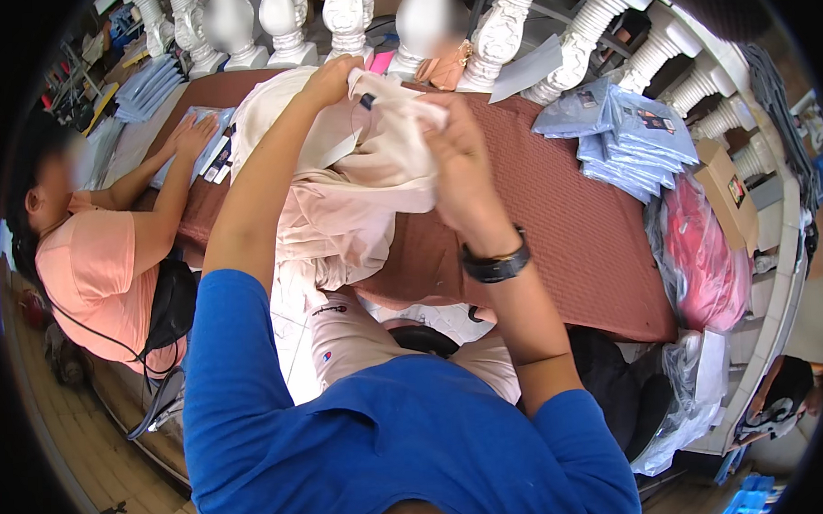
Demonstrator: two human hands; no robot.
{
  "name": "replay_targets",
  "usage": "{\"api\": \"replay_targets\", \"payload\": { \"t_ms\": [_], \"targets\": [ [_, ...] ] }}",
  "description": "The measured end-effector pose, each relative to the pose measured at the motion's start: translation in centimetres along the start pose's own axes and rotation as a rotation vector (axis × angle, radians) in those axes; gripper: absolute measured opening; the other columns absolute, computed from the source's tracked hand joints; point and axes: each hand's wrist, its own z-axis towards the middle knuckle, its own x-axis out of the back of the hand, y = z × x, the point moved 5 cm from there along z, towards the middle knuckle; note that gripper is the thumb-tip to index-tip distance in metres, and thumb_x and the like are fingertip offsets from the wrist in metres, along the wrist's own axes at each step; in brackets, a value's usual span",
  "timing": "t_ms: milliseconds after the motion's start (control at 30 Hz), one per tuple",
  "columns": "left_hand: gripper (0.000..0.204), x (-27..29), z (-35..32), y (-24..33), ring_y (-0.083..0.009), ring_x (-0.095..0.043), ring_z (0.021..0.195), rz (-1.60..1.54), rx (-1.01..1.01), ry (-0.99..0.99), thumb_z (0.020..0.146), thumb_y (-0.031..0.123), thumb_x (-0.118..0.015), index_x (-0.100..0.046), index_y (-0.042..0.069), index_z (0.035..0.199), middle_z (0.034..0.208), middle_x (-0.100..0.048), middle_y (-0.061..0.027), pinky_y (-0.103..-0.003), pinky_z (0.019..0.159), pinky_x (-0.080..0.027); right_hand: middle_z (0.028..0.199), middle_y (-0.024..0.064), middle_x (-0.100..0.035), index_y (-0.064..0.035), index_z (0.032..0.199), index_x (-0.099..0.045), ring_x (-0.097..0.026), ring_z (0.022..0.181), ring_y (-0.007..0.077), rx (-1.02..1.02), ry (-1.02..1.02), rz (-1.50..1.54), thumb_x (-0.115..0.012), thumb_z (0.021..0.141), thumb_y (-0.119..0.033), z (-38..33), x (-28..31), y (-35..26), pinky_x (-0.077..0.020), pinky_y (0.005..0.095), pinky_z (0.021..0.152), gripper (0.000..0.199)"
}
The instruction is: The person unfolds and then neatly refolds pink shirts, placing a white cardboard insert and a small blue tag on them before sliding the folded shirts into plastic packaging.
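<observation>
A pale cream shirt (346,200) is lifted up in front of me above the brown-covered table (555,225), its lower part hanging in folds over the near edge. My left hand (335,78) is closed on its upper edge, close to a small dark neck label. On the other side, my right hand (458,156) has its fingers closed on the cloth and is slightly blurred; it wears a black wristband. A white paper tag (342,151) dangles against the shirt between both hands.
At left, a co-worker in a peach top (104,268) presses both hands on a light-blue packed garment (177,156). Bagged blue shirts (625,132) are piled at right, beside a cardboard box (725,196) and a bagged red garment (701,256). White balusters (349,23) line the far side.
</observation>
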Motion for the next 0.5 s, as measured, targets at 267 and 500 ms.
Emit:
{"api": "replay_targets", "payload": {
  "t_ms": [267, 500],
  "targets": [
    [0.019, 6.4, 6.8, 6.2, -0.0454, -0.065, 0.094, 0.171, 0.189, 0.29, 0.089, 0.018, -0.059, -0.057, 0.015, 0.107, 0.096, -0.069, -0.0229, -0.054, 0.076, -0.05, 0.105, 0.0072, -0.067, -0.0035, 0.117, -0.059, -0.065, 0.092, 0.0167, -0.125, 0.148, -0.583, -0.084, 0.078, -0.023, 2.2, 10.6, -9.9, -0.0533, 0.0286, 0.082, 0.051],
    [0.018, 12.6, 11.9, 15.6, -0.0364, -0.064, 0.092, -0.063, 0.089, 0.57, 0.092, 0.017, -0.058, -0.057, 0.012, 0.109, 0.097, -0.068, -0.0184, -0.046, 0.074, -0.05, 0.084, 0.0107, -0.074, -0.0032, 0.104, -0.076, -0.07, 0.075, 0.0188, -0.198, 0.159, -1.443, -0.082, 0.075, -0.029, 5.7, 21.1, -17.4, -0.0544, 0.0331, 0.074, 0.04]
  ]
}}
